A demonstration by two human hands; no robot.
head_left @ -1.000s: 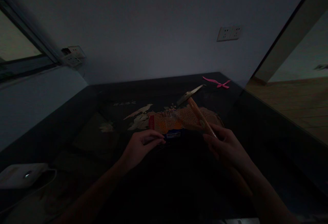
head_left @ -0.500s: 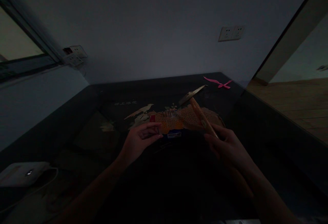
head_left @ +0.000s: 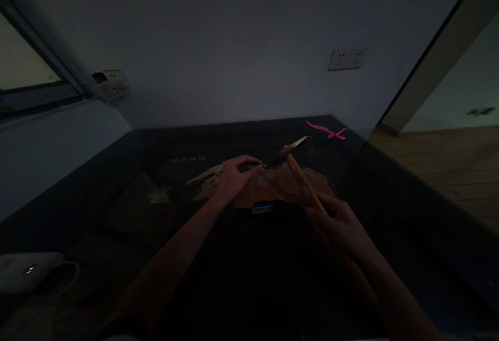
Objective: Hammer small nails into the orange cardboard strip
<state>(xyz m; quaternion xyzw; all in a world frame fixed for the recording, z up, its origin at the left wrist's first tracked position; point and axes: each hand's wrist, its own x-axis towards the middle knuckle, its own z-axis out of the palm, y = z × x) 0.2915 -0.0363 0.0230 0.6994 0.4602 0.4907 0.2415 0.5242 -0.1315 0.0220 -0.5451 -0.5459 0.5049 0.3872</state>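
Note:
In the dim head view, my right hand (head_left: pixel 338 221) is wrapped round the wooden handle of a hammer (head_left: pixel 307 185), whose metal head points up and away from me. My left hand (head_left: pixel 240 174) is pinched at the top left part of a patterned orange-brown piece (head_left: pixel 283 181), just left of the hammer head. Several thin upright nail-like pieces (head_left: pixel 258 177) stand near its fingertips; what the fingers hold is too small and dark to name. A blue label (head_left: pixel 263 209) shows along the near edge of the patterned piece.
A pink ribbon (head_left: pixel 330 132) lies at the back right of the dark table (head_left: pixel 241 128). At the near left is a white device (head_left: pixel 29 271) with a cable. Wall sockets (head_left: pixel 346 59) are on the wall behind, and a socket block (head_left: pixel 111 85) sits at the left.
My left hand has moved up and to the right, from the left edge of the patterned piece to the upright pieces. My right hand still holds the hammer, nearly in place.

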